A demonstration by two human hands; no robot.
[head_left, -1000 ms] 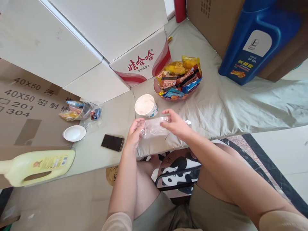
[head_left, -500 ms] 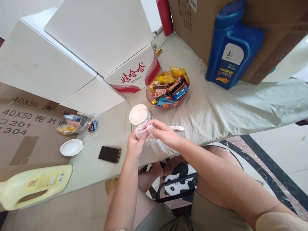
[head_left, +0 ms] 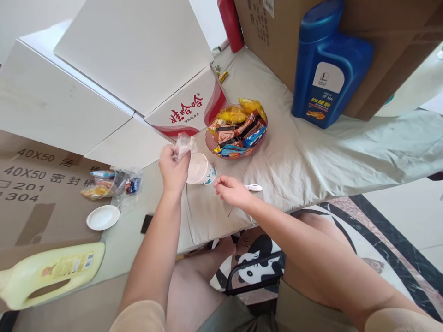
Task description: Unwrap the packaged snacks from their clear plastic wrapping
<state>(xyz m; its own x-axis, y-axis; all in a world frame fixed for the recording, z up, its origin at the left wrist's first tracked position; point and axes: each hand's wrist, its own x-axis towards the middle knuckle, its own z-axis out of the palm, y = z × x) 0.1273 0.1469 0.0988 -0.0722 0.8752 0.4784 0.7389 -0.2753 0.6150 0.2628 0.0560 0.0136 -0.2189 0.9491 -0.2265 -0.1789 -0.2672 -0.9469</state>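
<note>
My left hand [head_left: 173, 168] is raised at the left side of the paper cup [head_left: 210, 175], its fingers closed on a crumpled clear plastic wrapper [head_left: 186, 145]. The wrapper is above the rim of the cup, which is white inside with a blue pattern outside. Just right of the cup, my right hand [head_left: 232, 190] has its fingers curled in a pinch; whether anything small sits between them is hidden. A white thermometer-like stick [head_left: 255, 187] lies beside the right wrist.
Behind the cup stands a glass bowl [head_left: 238, 156] of wrapped snacks. White cartons [head_left: 117, 120], a blue oil jug [head_left: 323, 92] and a brown carton [head_left: 266, 50] line the back. Leftward are a snack bag [head_left: 119, 182], a white lid [head_left: 103, 217], a phone [head_left: 146, 224] and a yellow jug [head_left: 65, 272].
My hands have come apart. The left has moved up and leftward with the plastic wrapper; the right has let go of it and stays near the cup. My left forearm now covers most of the phone.
</note>
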